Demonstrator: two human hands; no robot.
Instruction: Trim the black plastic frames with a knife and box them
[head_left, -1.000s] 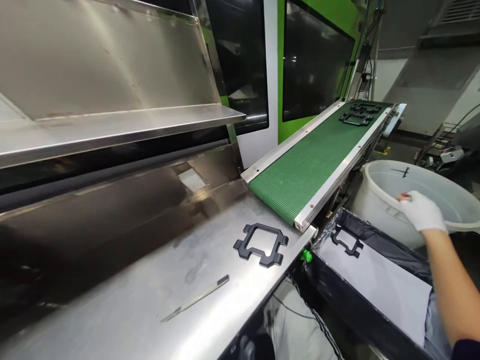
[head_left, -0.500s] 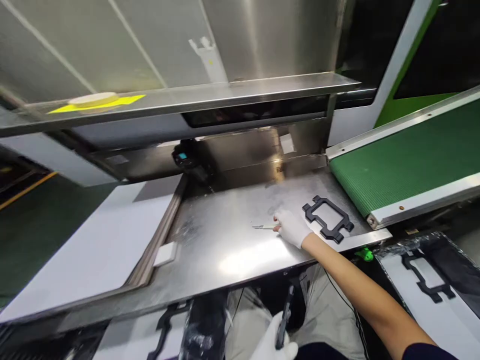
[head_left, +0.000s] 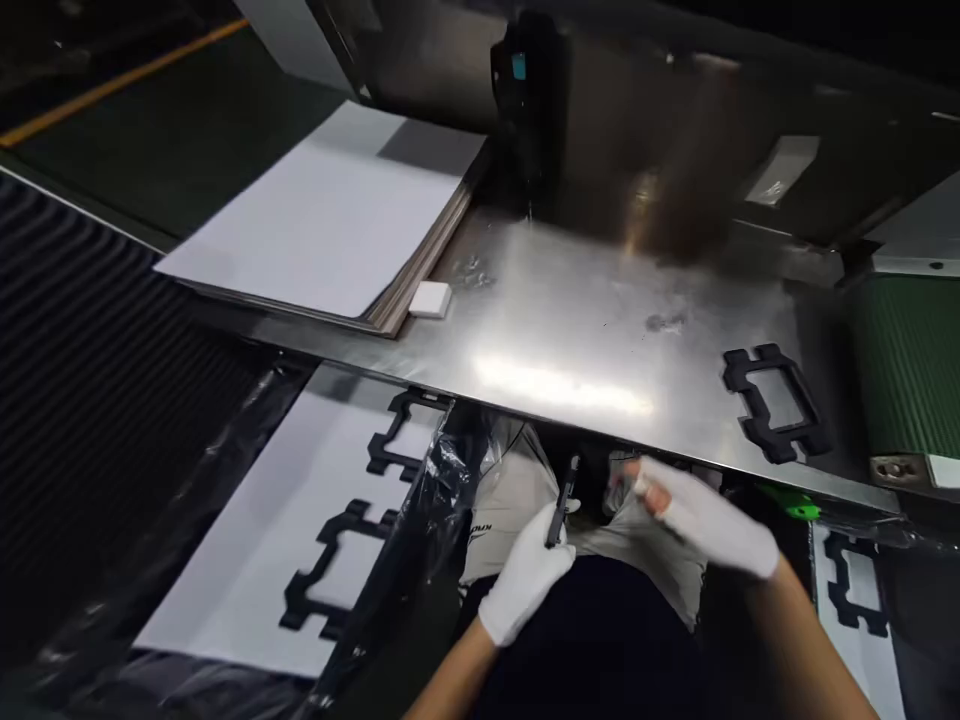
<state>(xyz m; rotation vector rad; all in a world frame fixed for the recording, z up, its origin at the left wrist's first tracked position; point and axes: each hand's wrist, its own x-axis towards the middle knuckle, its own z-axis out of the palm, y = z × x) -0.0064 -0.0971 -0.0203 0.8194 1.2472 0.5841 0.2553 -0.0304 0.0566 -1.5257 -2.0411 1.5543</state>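
My left hand [head_left: 529,570], in a white glove, is closed around a narrow black plastic part [head_left: 564,503], seen nearly edge-on above my lap. My gloved right hand [head_left: 694,508] is smeared by motion at the table's front edge, bare fingertips curled together and pointing toward the left hand. The light-handled scalpel it held on the table half a second ago no longer lies there; its outline in the fingers is blurred. A black plastic frame [head_left: 776,403] lies on the metal table [head_left: 555,310], to the right.
A stack of white sheets [head_left: 337,210] and a small white block [head_left: 430,299] are on the table's left. Lower left, black frames [head_left: 337,565] rest on a white sheet [head_left: 247,540]. A green conveyor [head_left: 911,360] stands right; a green object [head_left: 791,502] hangs below the edge.
My right hand has lifted off the tabletop and come back toward my lap, and the scalpel has left the table. The view has tilted down and left. My left hand still holds the black part.
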